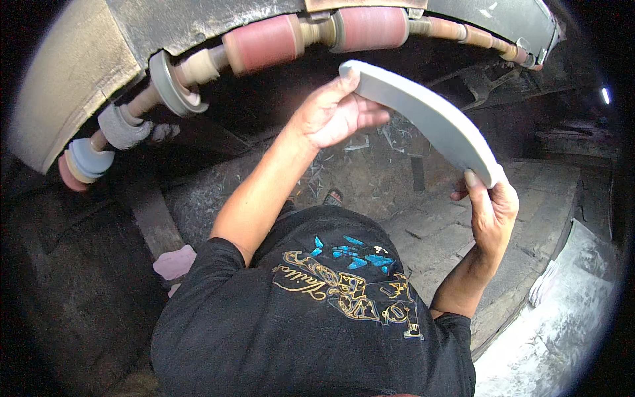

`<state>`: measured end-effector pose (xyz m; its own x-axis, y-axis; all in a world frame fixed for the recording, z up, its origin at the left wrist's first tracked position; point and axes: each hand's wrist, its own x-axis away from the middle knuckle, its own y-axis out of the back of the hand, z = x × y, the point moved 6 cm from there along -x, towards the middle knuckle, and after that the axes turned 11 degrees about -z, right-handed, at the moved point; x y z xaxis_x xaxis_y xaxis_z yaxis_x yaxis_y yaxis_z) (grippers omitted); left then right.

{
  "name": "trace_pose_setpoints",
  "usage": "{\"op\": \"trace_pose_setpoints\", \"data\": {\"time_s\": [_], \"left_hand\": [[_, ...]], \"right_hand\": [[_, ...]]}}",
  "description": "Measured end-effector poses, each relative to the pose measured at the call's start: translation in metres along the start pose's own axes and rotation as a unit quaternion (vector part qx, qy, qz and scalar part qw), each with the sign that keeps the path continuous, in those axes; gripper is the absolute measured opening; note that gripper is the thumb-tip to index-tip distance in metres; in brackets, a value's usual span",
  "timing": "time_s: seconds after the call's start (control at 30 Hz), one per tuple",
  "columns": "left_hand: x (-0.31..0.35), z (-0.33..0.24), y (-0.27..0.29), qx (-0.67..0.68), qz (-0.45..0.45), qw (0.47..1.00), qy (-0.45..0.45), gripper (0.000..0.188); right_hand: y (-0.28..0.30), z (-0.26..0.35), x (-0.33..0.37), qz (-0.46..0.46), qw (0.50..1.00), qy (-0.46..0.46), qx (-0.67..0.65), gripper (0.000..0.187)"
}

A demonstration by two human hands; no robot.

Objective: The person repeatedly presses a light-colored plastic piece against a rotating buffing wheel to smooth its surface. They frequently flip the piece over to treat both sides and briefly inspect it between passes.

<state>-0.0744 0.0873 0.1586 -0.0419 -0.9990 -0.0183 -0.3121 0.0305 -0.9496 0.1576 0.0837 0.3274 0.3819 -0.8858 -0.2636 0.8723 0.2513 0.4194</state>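
Curved grey slab [423, 109], partly hiding the left hand [333, 111] and right hand [493, 204] that grip its ends, runs lengthwise from upper left to lower right.

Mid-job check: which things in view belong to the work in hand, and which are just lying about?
In the work:
curved grey piece, held near its ends by the left hand and right hand
red rollers beyond it, likely part of the work; the piece is apart from them

Lying about, apparently:
pink irregular piece at lower left
pale scraps on the floor
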Motion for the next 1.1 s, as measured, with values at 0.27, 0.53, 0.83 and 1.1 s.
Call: {"op": "trace_pose_setpoints", "data": {"time_s": [0.27,0.53,0.83,1.1], "left_hand": [[0.041,-0.016,0.1,-0.012,-0.153,0.988,-0.021,0.043],[0.031,-0.067,0.141,0.063,-0.177,0.974,-0.129,0.039],[0.002,-0.089,0.086,0.098,-0.232,0.955,-0.157,0.039],[-0.02,-0.043,0.035,0.037,-0.07,0.993,-0.085,0.037]], "right_hand": [[-0.069,-0.057,-0.009,0.222,0.965,-0.126,-0.053,0.083],[-0.153,-0.066,-0.067,0.039,0.993,-0.076,-0.081,0.027],[-0.126,-0.012,-0.065,-0.004,0.994,0.03,-0.105,0.02],[-0.063,0.002,-0.037,-0.054,0.993,0.093,0.038,0.016]]}}
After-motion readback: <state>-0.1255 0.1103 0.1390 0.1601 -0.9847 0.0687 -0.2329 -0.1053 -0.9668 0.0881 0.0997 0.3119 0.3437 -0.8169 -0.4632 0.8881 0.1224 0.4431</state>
